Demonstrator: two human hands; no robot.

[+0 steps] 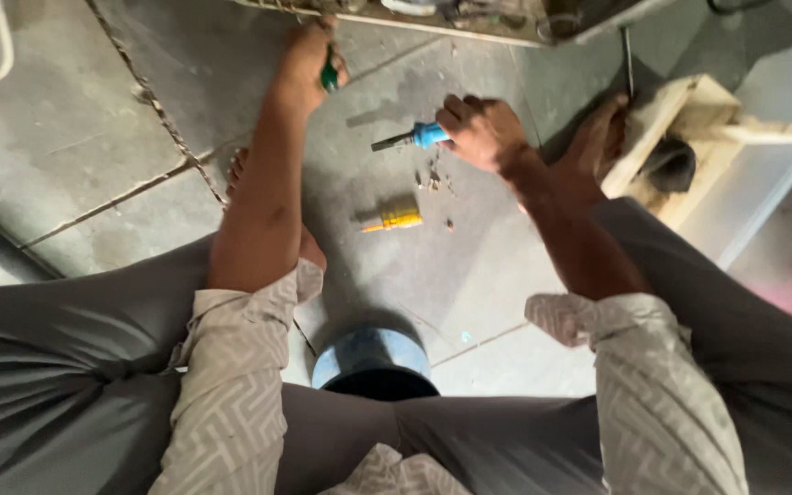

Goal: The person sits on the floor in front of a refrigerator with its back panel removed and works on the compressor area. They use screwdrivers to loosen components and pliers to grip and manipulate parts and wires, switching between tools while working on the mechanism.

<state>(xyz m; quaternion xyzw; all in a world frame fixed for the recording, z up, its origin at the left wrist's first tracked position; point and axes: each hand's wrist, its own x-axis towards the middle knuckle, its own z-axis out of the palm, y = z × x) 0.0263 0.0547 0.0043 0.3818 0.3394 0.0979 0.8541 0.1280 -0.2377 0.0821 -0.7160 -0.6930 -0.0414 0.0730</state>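
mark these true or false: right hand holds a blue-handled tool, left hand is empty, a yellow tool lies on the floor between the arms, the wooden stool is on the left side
1. The right hand holds a blue-handled tool. True.
2. The left hand is empty. False: it grips something with a green handle.
3. A yellow tool lies on the floor between the arms. True.
4. The wooden stool is on the left side. False: it stands at the right, by the right foot.

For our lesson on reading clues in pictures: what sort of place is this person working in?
Probably an informal repair workshop, worked on the ground. The floor is grey stone slabs, a blue-handled tool is in the right hand, and a yellow tool lies on the floor by small loose bits.
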